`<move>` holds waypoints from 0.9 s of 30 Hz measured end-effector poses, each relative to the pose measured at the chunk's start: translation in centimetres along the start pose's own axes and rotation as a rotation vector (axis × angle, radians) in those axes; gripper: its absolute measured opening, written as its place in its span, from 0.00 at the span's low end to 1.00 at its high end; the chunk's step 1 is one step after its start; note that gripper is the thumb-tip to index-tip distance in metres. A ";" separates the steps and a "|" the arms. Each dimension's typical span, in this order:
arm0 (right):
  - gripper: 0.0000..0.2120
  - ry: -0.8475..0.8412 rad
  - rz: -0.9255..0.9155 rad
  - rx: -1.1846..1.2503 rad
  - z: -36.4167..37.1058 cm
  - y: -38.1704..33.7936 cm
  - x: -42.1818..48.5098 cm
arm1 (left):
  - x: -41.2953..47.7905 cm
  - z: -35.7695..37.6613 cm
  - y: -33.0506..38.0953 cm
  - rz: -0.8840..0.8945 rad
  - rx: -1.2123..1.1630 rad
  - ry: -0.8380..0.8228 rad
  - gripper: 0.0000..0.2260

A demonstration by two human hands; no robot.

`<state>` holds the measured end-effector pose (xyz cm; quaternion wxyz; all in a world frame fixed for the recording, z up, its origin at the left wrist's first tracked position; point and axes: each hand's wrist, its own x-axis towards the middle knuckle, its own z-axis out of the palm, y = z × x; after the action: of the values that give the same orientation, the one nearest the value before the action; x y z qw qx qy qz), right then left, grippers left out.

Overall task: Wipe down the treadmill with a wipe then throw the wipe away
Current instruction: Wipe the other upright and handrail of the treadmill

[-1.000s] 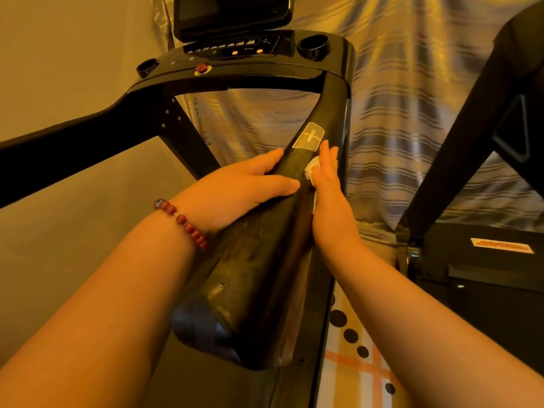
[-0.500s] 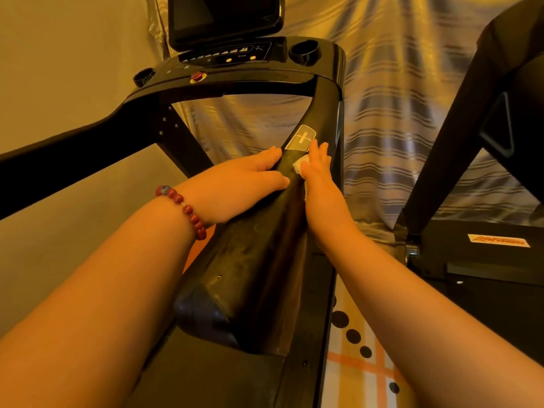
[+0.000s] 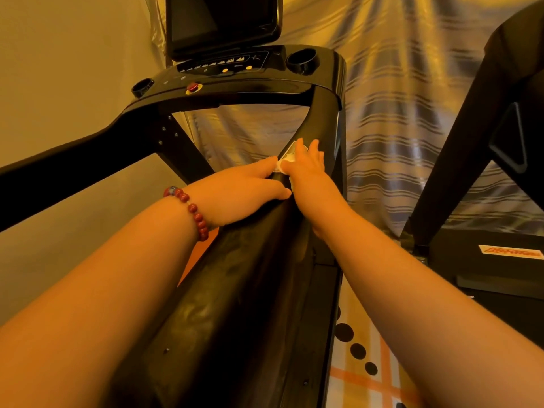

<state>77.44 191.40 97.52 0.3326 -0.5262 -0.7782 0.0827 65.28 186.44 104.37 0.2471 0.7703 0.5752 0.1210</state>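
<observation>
- Fingers (image 3: 314, 148) of the right hand (image 3: 312, 175) lie straight and close together, pressing the white wipe (image 3: 283, 165) flat onto the treadmill (image 3: 235, 290) handrail, below the console (image 3: 235, 81).
- Left hand (image 3: 244, 192) rests just beside it, fingers extended, holding nothing.
- Wiping seems midway: the rail nearer than the console shows streaks, while the console itself and binning the wipe likely remain.
- Wipe looks small, crumpled, mostly hidden.

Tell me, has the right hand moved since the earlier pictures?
Yes. The right hand slid up the handrail, toward the console, and now partly covers the sticker it was below.
</observation>
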 end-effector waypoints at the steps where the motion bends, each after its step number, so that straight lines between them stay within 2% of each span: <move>1: 0.23 -0.049 0.026 -0.096 -0.4 0.5 1.5 | 0.2 0.0 0.1 0.000 -0.010 -0.007 0.21; 3: 0.24 -0.145 0.066 -0.249 -1.4 0.9 4.5 | 0.5 -0.1 0.2 -0.013 -0.005 0.000 0.24; 5: 0.23 -0.158 0.002 -0.304 -1.3 1.1 5.5 | 0.8 -0.2 0.3 -0.018 -0.009 0.016 0.24; 8: 0.23 -0.077 -0.157 -0.211 -0.1 2.2 3.3 | 1.2 -0.1 0.0 0.008 -0.026 0.010 0.24; 10: 0.26 -0.035 -0.244 -0.151 0.0 2.5 2.0 | 1.2 -0.1 0.0 0.021 -0.026 0.007 0.25; 12: 0.31 -0.092 -0.229 -0.232 -0.5 2.9 3.3 | 1.2 -0.1 0.0 0.009 -0.027 0.002 0.25; 15: 0.29 -0.119 -0.222 -0.308 -0.8 3.2 5.4 | 1.2 -0.2 -0.1 -0.017 -0.010 -0.005 0.24; 18: 0.26 -0.006 -0.344 -0.030 0.3 4.6 4.4 | 1.4 -0.2 -0.2 -0.024 -0.031 0.002 0.20; 20: 0.24 0.056 -0.434 0.206 0.8 5.2 3.0 | 1.6 -0.2 -0.4 -0.014 -0.019 -0.001 0.23; 22: 0.22 0.009 -0.409 0.343 0.6 5.6 3.2 | 1.9 -0.3 -0.5 -0.013 -0.009 0.002 0.25; 27: 0.19 0.004 -0.372 0.268 0.8 7.0 6.0 | 2.1 -0.4 -0.3 -0.037 -0.018 0.005 0.23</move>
<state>80.91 199.88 96.16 0.4106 -0.3249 -0.8433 0.1214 65.51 188.58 104.34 0.2548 0.7570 0.5889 0.1234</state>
